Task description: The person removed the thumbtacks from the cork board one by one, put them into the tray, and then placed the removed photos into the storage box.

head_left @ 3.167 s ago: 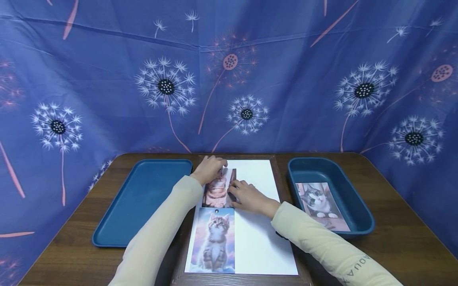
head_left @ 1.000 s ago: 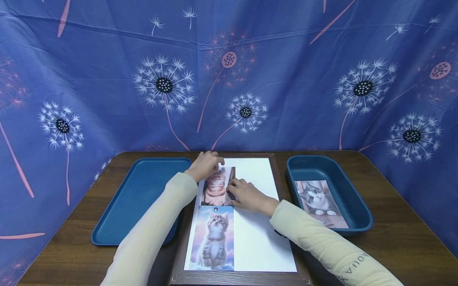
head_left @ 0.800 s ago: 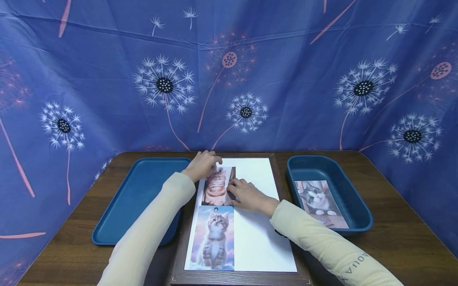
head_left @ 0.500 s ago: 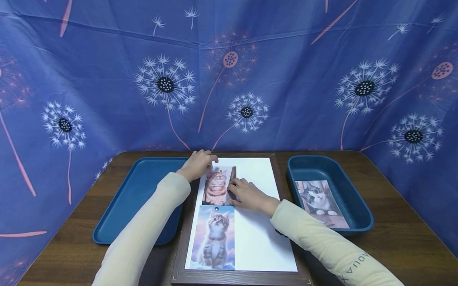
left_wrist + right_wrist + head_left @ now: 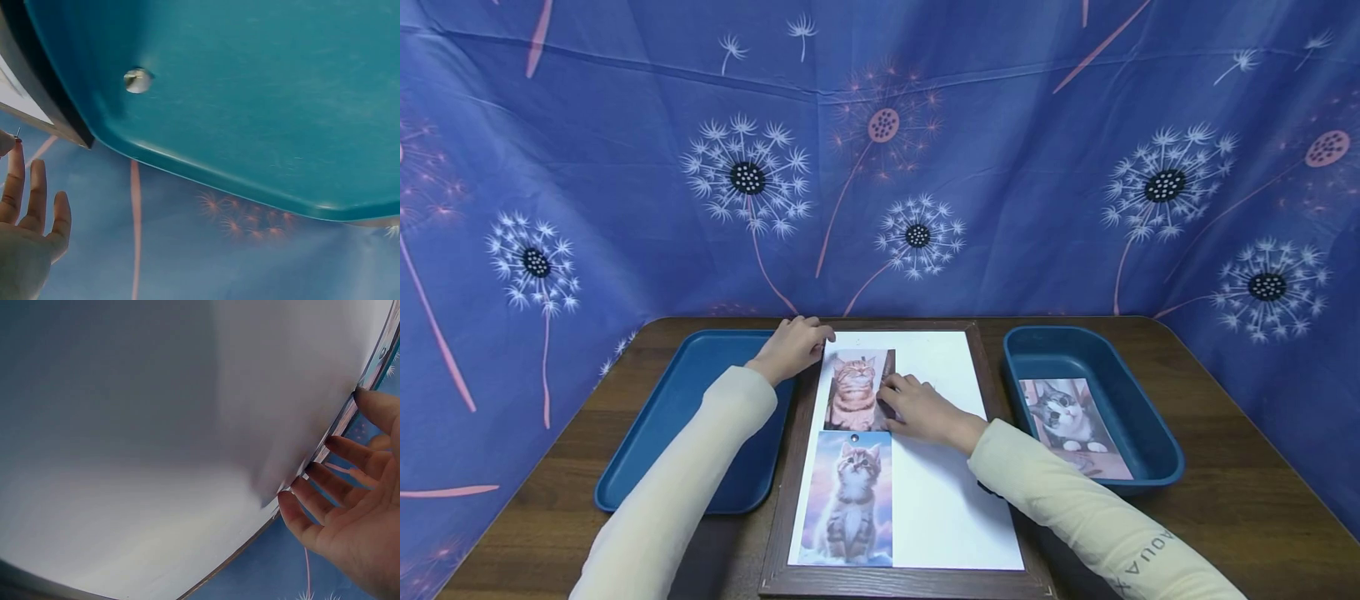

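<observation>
"Head view: where does the orange cat print (image 5: 852,392) lie?"

"Flat on the left, far part of the white board (image 5: 955,517), directly beyond the kitten print (image 5: 847,510), which carries a round silver pin (image 5: 854,437) at its top edge."

"And the hands?"

"The right hand (image 5: 921,410) is palm down with fingers spread and slightly bent, its fingertips touching the orange print's right edge without gripping it. The left hand (image 5: 793,346) is at the far left corner of the brown frame (image 5: 910,582); the left wrist view shows its thumb and forefinger pinching a thin pin (image 5: 18,134), the other fingers extended."

"What about the containers?"

"Right of the frame stands a deep blue bin (image 5: 1176,462), with a grey-and-white cat print (image 5: 1070,421) inside, towards its near left. Left of the frame is a shallow blue tray (image 5: 692,375), partly hidden by the left sleeve (image 5: 670,487). From the left wrist, a shiny round thing (image 5: 137,80) shows near one corner of it; I can't tell what it is."

"And beneath and behind?"

"A brown wooden desk (image 5: 1247,475), backed by a blue dandelion cloth (image 5: 1007,200)."
</observation>
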The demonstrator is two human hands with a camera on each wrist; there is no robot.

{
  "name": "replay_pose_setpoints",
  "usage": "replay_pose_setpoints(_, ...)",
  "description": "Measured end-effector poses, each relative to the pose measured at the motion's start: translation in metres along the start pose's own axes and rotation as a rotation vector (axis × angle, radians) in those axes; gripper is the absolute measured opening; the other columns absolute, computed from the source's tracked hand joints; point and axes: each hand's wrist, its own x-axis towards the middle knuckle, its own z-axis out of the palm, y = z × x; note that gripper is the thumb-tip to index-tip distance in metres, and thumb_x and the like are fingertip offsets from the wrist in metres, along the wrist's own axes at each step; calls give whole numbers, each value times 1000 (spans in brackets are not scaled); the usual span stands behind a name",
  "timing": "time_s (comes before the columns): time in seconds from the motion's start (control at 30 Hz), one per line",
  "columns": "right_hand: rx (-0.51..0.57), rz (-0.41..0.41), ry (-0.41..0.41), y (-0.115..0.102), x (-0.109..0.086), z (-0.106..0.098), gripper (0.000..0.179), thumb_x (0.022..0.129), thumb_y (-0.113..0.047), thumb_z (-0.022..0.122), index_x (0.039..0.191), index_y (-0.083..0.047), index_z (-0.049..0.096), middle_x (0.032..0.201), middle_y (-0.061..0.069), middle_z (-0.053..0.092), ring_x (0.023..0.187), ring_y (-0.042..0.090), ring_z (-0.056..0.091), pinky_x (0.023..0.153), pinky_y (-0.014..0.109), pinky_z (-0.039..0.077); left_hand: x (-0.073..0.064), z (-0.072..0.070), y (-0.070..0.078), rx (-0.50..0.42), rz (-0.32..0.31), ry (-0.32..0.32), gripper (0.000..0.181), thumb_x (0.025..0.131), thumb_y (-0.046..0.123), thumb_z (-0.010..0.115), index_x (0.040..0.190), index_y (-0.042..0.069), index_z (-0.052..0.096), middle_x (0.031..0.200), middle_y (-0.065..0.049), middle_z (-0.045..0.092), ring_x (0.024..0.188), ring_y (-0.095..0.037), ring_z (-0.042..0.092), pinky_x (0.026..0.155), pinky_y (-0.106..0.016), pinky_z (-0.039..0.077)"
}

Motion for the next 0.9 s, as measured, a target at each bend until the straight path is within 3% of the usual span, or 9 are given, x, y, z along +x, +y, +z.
replay_pose_setpoints(0.17,-2,8,-2,1,0,1,41,88,-28,60,121,-7,53,124,14,48,110,30,49,86,48,44,-8,0,-9,22,-18,3,24,84,9,61,106,17,66,85,-2,60,74,-20,52,65,-36,41)
replay_pose_setpoints(0.4,-4,17,-14,1,1,1,42,88,-29,60,122,-7,52,126,14,47,112,30,48,88,49,43,-18,-2,-17,-15,-73,-26,28,83,7,63,108,18,64,84,-2,59,79,-22,53,72,-40,41)
replay_pose_setpoints(0.7,-8,12,-2,1,1,2,41,87,-29,61,122,-7,53,125,14,48,111,30,48,86,49,44,-32,0,-30,-48,-100,-23,26,83,9,63,108,16,64,92,-5,61,85,-25,54,76,-44,41)
replay_pose_setpoints(0.9,-9,5,-3,1,2,2,42,87,-28,61,123,-7,52,126,14,47,112,30,48,86,48,44,-39,3,-34,-52,-114,-52,27,83,10,62,110,16,63,95,-6,62,91,-28,56,83,-53,42)
